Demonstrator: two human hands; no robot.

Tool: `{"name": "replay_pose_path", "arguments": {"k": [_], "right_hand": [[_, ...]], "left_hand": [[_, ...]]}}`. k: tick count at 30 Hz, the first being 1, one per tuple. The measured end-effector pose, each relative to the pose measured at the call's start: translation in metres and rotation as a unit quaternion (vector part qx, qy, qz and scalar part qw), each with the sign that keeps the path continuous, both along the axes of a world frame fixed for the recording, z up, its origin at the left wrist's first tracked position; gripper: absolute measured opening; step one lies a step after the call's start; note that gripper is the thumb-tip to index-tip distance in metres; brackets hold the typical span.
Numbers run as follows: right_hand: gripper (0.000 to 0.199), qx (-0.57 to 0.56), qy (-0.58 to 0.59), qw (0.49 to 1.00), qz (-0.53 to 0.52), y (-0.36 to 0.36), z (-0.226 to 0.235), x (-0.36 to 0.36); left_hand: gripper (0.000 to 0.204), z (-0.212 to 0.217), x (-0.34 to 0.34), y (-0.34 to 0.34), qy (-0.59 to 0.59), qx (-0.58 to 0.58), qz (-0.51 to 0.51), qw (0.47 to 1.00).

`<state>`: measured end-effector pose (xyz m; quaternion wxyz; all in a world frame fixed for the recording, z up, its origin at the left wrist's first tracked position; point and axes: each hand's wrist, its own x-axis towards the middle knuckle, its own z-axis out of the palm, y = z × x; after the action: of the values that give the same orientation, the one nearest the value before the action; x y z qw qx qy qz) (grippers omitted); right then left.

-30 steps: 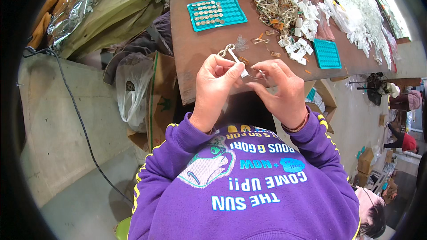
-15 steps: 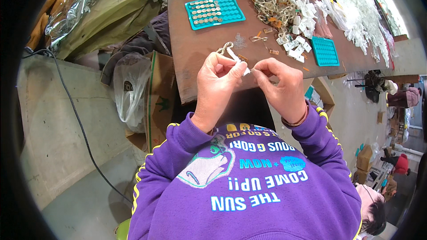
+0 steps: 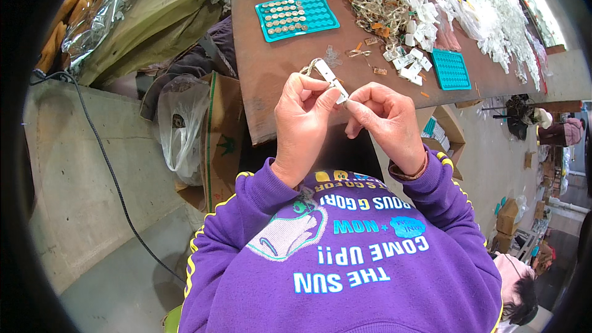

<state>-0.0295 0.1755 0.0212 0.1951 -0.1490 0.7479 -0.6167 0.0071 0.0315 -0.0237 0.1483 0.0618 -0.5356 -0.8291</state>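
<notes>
- The left hand (image 3: pixel 302 120) pinches a small white tag (image 3: pixel 331 80) between thumb and forefinger, just above the middle of the frame; the other fingers are curled in behind it.
- A loop of pale string (image 3: pixel 308 66) sticks out from the upper end of the tag, toward the top of the frame.
- The right hand (image 3: pixel 382 117) meets the tag's lower end with its thumb and forefinger tips closed nearly shut; whether they grip the tag itself or something tiny at its end is too small to tell.
- To do this well, I judge the left pinch should stay firm and near the working end, so the tag does not twist while the right fingertips work; keeping both hands close to the chest steadies them.
- Beyond the hands is a brown table (image 3: pixel 265 80), running across the upper middle of the frame.
- On it, top centre, lies a teal tray (image 3: pixel 296 16) with rows of round metal pieces; a second teal tray (image 3: pixel 451 69) lies at upper right.
- A heap of white tags and string (image 3: pixel 419 6) spreads along the table's far side, toward the upper right.
- At left of centre a cardboard box (image 3: pixel 219 142) with a clear plastic bag (image 3: pixel 179 129) stands on a grey concrete floor (image 3: pixel 74 197), where a black cable (image 3: pixel 105 160) trails.
</notes>
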Motion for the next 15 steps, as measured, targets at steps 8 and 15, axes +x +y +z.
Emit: {"name": "replay_pose_path", "arguments": {"k": [8,15], "right_hand": [[0.011,-0.085,-0.107,0.99,0.022,0.001,0.002,0.0],[0.011,-0.161,-0.133,0.978,0.009,-0.008,-0.018,0.007]], "left_hand": [[0.013,-0.007,0.002,0.003,0.053,-0.024,0.04,0.997],[0.013,0.001,0.008,0.007,-0.027,0.269,-0.058,0.961]]}}
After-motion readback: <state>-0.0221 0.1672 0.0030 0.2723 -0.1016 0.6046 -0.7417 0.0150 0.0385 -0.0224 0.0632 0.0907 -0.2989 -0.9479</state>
